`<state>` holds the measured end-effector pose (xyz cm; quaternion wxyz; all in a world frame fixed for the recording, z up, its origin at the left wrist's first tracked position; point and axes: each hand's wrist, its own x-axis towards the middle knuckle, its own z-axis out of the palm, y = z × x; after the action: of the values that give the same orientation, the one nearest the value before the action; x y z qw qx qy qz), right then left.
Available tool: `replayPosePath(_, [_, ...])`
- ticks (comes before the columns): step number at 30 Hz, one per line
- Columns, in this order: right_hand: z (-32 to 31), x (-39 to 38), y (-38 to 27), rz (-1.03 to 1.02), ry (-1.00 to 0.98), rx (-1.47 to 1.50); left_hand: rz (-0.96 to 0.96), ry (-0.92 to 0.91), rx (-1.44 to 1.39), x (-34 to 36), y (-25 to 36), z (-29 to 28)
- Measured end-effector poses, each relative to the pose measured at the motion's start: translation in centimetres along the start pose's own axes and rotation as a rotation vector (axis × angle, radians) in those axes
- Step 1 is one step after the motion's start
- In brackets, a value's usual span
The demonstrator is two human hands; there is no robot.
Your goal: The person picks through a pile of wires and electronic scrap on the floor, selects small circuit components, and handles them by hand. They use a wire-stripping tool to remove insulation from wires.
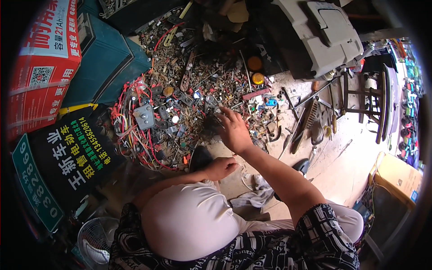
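Observation:
Fingers apart and slightly bent, my right hand (pixel 234 128) reaches into a heap of small metal and plastic parts (pixel 202 76), at a dark patch among them; whether it touches anything is unclear. Lower, my left hand (pixel 221 167) is loosely closed beside my knee (pixel 189 216); what it holds, if anything, is hidden. Left of my right hand lie a grey plate with holes (pixel 144 116), a tangle of red wires (pixel 123 130) and small dark pieces. Yellow round parts (pixel 257 78) and a pink bar (pixel 254 94) lie farther back and right.
A red box (pixel 40 103), teal cases (pixel 103 67) and a black sign (pixel 90 157) line the left; a fan (pixel 94 240) stands lower left. A large pale plastic part (pixel 319 36) is upper right. Tools (pixel 306 121), a rag (pixel 252 193), a dark stool (pixel 360 94) and a cardboard box (pixel 396 175) lie right.

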<state>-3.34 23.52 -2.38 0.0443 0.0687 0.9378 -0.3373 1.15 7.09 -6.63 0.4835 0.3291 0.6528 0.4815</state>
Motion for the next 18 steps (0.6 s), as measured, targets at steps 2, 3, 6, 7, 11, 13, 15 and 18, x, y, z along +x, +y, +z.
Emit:
replayPosePath(2, [-0.3,2.0,-1.6,-0.041,0.045,0.15,0.003,0.017,-0.028,0.0,-0.4,0.2])
replayPosePath(3, [-0.8,3.2,-2.4,-0.16,0.109,0.267,0.004,0.014,-0.031,0.0,-0.3,0.2])
replayPosePath(6, [-4.3,6.5,-6.5,-0.297,0.13,0.506,-0.067,0.013,-0.08,0.0,0.7,-0.1])
replayPosePath(7, [-4.9,7.0,-6.8,-0.302,0.131,0.51,-0.039,0.034,-0.067,-0.1,1.1,-0.3])
replayPosePath(11, [-5.4,8.2,-2.1,-0.231,0.179,0.214,-0.022,-0.018,-0.011,0.2,0.9,-0.3])
replayPosePath(13, [-4.7,7.8,2.5,0.018,0.136,0.08,-0.025,-0.033,-0.001,0.4,1.0,-0.3])
replayPosePath(15, [-5.4,7.7,4.7,0.223,0.014,-0.234,-0.046,-0.032,0.013,-0.1,0.9,-0.6])
replayPosePath(18, [-5.7,6.2,7.1,0.281,0.014,-0.48,-0.016,-0.014,-0.046,-0.1,1.0,-0.6])
